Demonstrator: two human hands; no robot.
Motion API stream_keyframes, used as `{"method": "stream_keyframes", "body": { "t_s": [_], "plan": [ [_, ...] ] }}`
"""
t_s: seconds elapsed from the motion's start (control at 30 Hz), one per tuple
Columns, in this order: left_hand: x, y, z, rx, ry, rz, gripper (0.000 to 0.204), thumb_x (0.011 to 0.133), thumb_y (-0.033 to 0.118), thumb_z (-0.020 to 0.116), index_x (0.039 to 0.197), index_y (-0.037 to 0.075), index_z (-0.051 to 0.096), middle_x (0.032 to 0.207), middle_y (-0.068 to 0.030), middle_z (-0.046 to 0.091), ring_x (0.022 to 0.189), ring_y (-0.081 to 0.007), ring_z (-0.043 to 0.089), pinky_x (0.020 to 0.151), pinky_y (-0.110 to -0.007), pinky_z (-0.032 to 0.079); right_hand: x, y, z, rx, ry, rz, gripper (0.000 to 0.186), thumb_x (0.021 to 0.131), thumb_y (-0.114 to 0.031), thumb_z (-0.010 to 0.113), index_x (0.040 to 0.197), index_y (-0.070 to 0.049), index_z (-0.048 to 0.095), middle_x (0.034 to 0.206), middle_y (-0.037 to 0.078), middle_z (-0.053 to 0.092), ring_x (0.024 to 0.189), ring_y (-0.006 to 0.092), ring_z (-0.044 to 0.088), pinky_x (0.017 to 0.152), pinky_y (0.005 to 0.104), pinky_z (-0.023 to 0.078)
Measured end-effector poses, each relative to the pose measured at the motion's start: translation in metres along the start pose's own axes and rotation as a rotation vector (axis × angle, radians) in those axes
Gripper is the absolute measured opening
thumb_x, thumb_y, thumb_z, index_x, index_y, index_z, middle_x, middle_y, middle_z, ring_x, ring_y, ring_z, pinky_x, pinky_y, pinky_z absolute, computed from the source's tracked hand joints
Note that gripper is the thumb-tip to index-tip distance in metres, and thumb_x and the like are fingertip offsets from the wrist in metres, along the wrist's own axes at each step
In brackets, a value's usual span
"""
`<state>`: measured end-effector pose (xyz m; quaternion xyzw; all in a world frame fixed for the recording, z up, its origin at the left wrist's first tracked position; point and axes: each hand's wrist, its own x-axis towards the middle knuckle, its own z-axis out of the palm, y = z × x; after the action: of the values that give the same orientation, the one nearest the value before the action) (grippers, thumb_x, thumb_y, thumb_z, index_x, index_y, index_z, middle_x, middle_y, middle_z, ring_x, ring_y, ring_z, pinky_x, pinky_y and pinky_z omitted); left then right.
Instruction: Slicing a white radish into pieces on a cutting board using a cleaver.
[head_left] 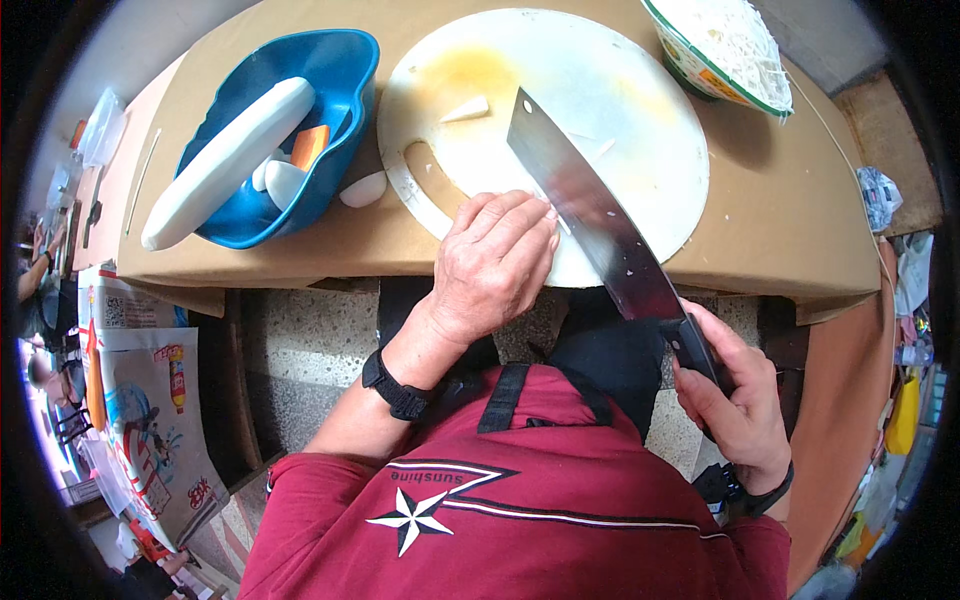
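Observation:
My right hand (735, 390) grips the black handle of a long, broad kitchen knife (600, 205). The blade slants up and left over a round white cutting board (655, 130). At the board's near edge, my left hand (497, 255) has its fingers curled down over a white radish piece (562, 218), most of it hidden under them. The blade's side is close against those fingertips. Farther back on the board lies a small white radish wedge (466, 109), and a thin sliver (604, 149) sits just right of the blade.
Left of the board, a blue plastic basin (350, 75) holds a long peeled radish (230, 165), smaller white chunks and an orange carrot piece (310, 147). Beside it rests a white radish end (363, 190). At the far right stands a patterned bowl (695, 65) heaped with white shreds (728, 45).

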<state>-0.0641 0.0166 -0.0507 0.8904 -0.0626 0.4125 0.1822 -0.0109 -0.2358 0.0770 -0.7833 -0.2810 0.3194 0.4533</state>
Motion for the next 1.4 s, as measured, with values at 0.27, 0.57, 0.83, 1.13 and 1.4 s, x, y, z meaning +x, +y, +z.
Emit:
{"method": "stream_keyframes", "body": {
  "t_s": [0.27,0.57,0.83,1.13,1.4],
  "plan": [
    [0.0,-0.001,0.0,0.02,-0.022,0.017,0.023,0.078,0.005,0.071,0.1,0.003,0.067,0.104,-0.0108,0.068,0.101,-0.0277,0.065,0.086,-0.04,0.049,0.005,-0.002,-0.001,-0.034,-0.023,0.047,0.051,0.088,-0.003,0.06,0.138,0.002,0.048,0.078,0.004,0.061,0.066,0.0074,0.055,0.064,0.0229,0.044],
    [-0.001,-0.001,0.0,-0.007,0.054,0.034,0.018,0.076,0.002,0.071,0.094,0.002,0.067,0.098,-0.0112,0.067,0.099,-0.0293,0.065,0.085,-0.04,0.05,0.017,0.001,0.007,0.089,0.02,0.023,0.051,0.088,-0.005,0.06,0.137,0.004,0.048,0.075,0.002,0.058,0.062,0.0046,0.051,0.058,0.0205,0.04],
    [-0.001,0.001,-0.004,-0.035,0.029,-0.02,0.023,0.076,0.002,0.071,0.098,0.002,0.066,0.101,-0.0119,0.066,0.098,-0.0297,0.064,0.084,-0.039,0.05,0.003,0.0,-0.001,0.2,0.131,0.033,0.054,0.09,-0.005,0.059,0.142,0.001,0.047,0.075,-0.002,0.058,0.059,0.0013,0.05,0.053,0.0174,0.039],
    [-0.003,0.0,-0.001,0.015,-0.014,0.0,0.03,0.077,0.007,0.072,0.107,0.003,0.068,0.108,-0.0113,0.067,0.102,-0.0285,0.064,0.087,-0.04,0.049,-0.002,0.006,0.0,0.119,0.027,0.017,0.052,0.09,-0.005,0.06,0.14,0.001,0.048,0.074,-0.004,0.058,0.059,0.0015,0.05,0.055,0.018,0.038],
    [-0.004,0.0,0.0,0.036,-0.027,0.005,0.029,0.078,0.008,0.071,0.106,0.003,0.068,0.108,-0.0107,0.068,0.103,-0.0279,0.064,0.087,-0.041,0.049,-0.001,0.006,-0.001,0.072,0.01,0.005,0.053,0.088,-0.001,0.059,0.14,0.001,0.048,0.072,-0.003,0.057,0.059,0.0024,0.051,0.055,0.019,0.039]
  ]
}}
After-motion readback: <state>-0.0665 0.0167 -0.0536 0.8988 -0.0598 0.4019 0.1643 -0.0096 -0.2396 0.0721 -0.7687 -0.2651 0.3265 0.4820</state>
